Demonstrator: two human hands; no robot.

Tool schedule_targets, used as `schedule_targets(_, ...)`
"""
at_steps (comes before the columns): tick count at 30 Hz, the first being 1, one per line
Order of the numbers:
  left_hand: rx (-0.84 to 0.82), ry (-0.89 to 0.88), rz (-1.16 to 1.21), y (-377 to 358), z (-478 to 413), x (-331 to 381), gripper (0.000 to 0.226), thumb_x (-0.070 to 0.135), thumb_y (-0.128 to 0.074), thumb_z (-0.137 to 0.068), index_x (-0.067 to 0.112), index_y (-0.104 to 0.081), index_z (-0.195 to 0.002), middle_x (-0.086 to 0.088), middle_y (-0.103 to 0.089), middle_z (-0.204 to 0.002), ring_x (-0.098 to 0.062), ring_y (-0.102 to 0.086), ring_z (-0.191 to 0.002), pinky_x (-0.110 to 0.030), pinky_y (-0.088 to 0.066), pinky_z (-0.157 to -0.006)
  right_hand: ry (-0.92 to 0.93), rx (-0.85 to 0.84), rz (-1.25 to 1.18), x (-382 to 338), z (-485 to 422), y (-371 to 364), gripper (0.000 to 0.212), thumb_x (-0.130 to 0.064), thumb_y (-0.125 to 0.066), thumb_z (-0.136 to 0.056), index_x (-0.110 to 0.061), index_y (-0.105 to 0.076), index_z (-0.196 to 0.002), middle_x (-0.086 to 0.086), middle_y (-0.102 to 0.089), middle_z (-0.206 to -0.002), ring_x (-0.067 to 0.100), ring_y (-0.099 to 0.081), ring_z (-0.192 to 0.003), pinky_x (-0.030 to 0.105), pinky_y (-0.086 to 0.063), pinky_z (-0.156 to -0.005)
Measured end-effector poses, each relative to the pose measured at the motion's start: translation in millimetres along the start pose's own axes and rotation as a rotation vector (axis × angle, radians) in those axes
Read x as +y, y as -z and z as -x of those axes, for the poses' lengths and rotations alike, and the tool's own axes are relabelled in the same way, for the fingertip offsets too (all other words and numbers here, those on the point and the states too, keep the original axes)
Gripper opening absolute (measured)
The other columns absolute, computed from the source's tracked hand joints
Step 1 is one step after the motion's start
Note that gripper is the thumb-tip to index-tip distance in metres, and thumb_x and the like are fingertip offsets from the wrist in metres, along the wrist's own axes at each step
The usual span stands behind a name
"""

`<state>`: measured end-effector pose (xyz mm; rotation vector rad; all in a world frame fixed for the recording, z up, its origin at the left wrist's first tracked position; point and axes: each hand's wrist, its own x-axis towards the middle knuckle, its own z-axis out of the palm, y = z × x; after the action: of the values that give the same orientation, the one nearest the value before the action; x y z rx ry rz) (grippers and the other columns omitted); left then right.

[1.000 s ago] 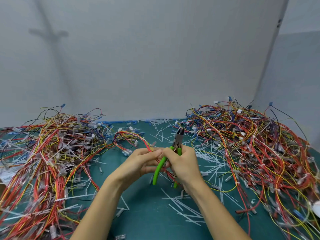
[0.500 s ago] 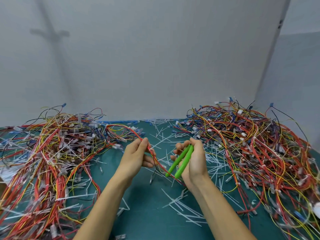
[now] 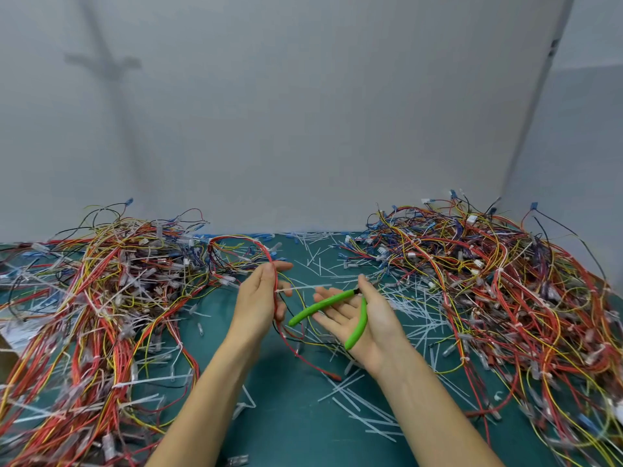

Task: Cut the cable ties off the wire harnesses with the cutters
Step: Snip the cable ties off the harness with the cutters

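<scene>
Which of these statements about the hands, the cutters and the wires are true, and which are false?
1. The cutters have green handles. True.
2. The handles of the cutters are squeezed together. False: they are spread apart.
3. The left hand holds a red wire harness. True.
4. The cutters lie on the green mat. False: they rest in the right hand, whose fingers are straight.

Your cutters [image 3: 337, 297] have green handles, spread apart, and lie across the open palm of your right hand [image 3: 371, 328], the head near the thumb. Your left hand [image 3: 256, 305] holds one harness [image 3: 269, 256] of red, yellow and black wires; a white cable tie [image 3: 303, 288] sticks out of it sideways.
</scene>
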<state>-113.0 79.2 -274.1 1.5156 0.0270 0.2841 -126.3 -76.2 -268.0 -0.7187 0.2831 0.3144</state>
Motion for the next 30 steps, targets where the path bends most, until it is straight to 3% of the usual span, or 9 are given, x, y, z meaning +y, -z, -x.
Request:
schedule_targets(5,-0.097,0.120,0.207,-0.2,-2.7,5.7,0.041,-0.002,-0.028,-0.098,0.001,-0.059,-0.126,-0.006,-0.057,-0.084,-0.009,-0.037,-0.048,-0.023,-0.033,-0.055,-0.004,-0.033,-0.043,-3.7,2.1,2.3,0.023,-0.011,-0.047,-0.094,0.003,-0.056,-0.110,0.026,-0.073,-0.092,0.036,-0.067,-0.097,0.047,-0.054,-0.081)
schedule_targets(8,-0.170,0.136,0.357,2.2,-1.8,6.7,0.041,-0.009,-0.029,-0.097,-0.002,-0.056,-0.127,-0.008,-0.058,-0.095,-0.009,-0.047,-0.057,-0.023,-0.049,-0.061,0.014,-0.068,-0.057,-4.5,2.1,1.2,0.029,-0.019,-0.042,-0.102,0.003,-0.057,-0.111,0.022,-0.072,-0.089,0.042,-0.067,-0.097,0.052,-0.053,-0.079)
schedule_targets(12,-0.213,0.063,0.368,5.2,0.8,2.6,0.030,-0.001,-0.044,-0.099,0.005,-0.066,-0.119,-0.001,-0.063,-0.087,-0.009,-0.062,-0.072,-0.020,-0.056,-0.080,0.071,-0.125,0.036,-7.0,4.3,-1.0,0.037,-0.035,-0.043,-0.104,-0.003,-0.061,-0.104,0.014,-0.065,-0.084,0.036,-0.073,-0.081,0.053,-0.058,-0.068)
schedule_targets(16,-0.148,0.008,0.274,4.9,3.1,-0.3,0.021,0.009,-0.056,-0.096,0.013,-0.070,-0.110,0.000,-0.068,-0.082,-0.014,-0.067,-0.076,-0.025,-0.056,-0.076,0.270,-0.096,0.453,-6.7,7.1,-0.8,0.035,-0.033,-0.047,-0.102,-0.004,-0.065,-0.102,0.007,-0.060,-0.067,0.019,-0.060,-0.058,0.037,-0.055,-0.056)
schedule_targets(19,-0.106,-0.007,0.255,4.3,3.8,1.1,0.015,0.015,-0.060,-0.093,0.016,-0.070,-0.104,-0.001,-0.068,-0.085,-0.017,-0.069,-0.074,-0.025,-0.056,-0.070,0.385,-0.032,0.821,-4.1,9.7,-1.7,0.030,-0.031,-0.051,-0.099,-0.007,-0.066,-0.091,0.003,-0.055,-0.059,0.018,-0.052,-0.051,0.037,-0.050,-0.058)
schedule_targets(22,-0.105,-0.004,0.250,3.3,5.1,2.4,0.018,0.020,-0.063,-0.089,0.020,-0.072,-0.104,0.000,-0.068,-0.083,-0.016,-0.070,-0.074,-0.024,-0.056,-0.068,0.522,0.049,1.223,2.3,10.0,-3.0,0.042,-0.044,-0.049,-0.097,-0.011,-0.065,-0.079,0.007,-0.059,-0.062,0.030,-0.059,-0.065,0.046,-0.052,-0.071)
schedule_targets(24,-0.114,0.001,0.236,2.8,6.0,1.9,0.019,0.019,-0.064,-0.090,0.023,-0.073,-0.106,0.001,-0.068,-0.085,-0.013,-0.069,-0.074,-0.022,-0.055,-0.067,0.560,0.054,1.389,8.4,10.6,-3.3,0.052,-0.055,-0.041,-0.098,-0.012,-0.066,-0.081,0.008,-0.067,-0.073,0.032,-0.063,-0.079,0.043,-0.052,-0.077)
schedule_targets(27,-0.122,0.011,0.215,2.5,6.9,1.9,0.020,0.020,-0.065,-0.090,0.028,-0.074,-0.106,0.000,-0.069,-0.094,-0.010,-0.068,-0.076,-0.021,-0.054,-0.066,0.543,0.028,1.523,16.6,11.2,-3.0,0.059,-0.063,-0.028,-0.098,-0.019,-0.065,-0.087,0.006,-0.069,-0.090,0.027,-0.061,-0.091,0.038,-0.048,-0.082)
schedule_targets(30,-0.147,0.026,0.223,1.9,8.3,4.2,0.023,0.025,-0.066,-0.085,0.030,-0.075,-0.106,0.000,-0.068,-0.093,-0.008,-0.066,-0.076,-0.021,-0.054,-0.068,0.543,0.018,1.544,20.0,12.3,-3.4,0.061,-0.064,-0.022,-0.098,-0.021,-0.060,-0.082,0.009,-0.070,-0.092,0.028,-0.060,-0.093,0.039,-0.047,-0.084)
